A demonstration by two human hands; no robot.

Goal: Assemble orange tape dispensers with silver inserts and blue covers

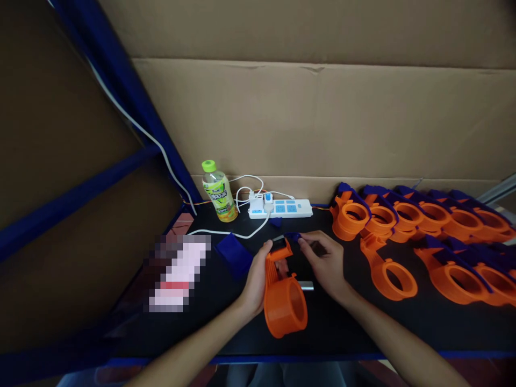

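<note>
An orange plastic tape dispenser point(284, 309) with a wide ring hangs from my left hand point(256, 279), whose fingers wrap round its upper frame. My right hand point(328, 263) pinches a small dark blue part point(292, 236) at the top end of the dispenser. A thin metallic strip shows beside that blue part, between my hands. Another silvery strip point(306, 285) lies on the black table just right of the dispenser. Behind my left hand rests a flat blue piece point(234, 255).
Rows of orange and blue dispensers point(431, 215) fill the right side; a single orange one point(393, 278) lies nearer. A bottle point(220, 196) and a white power strip point(282, 207) with cables stand at the back. A blurred-out pink item point(187, 263) is at left.
</note>
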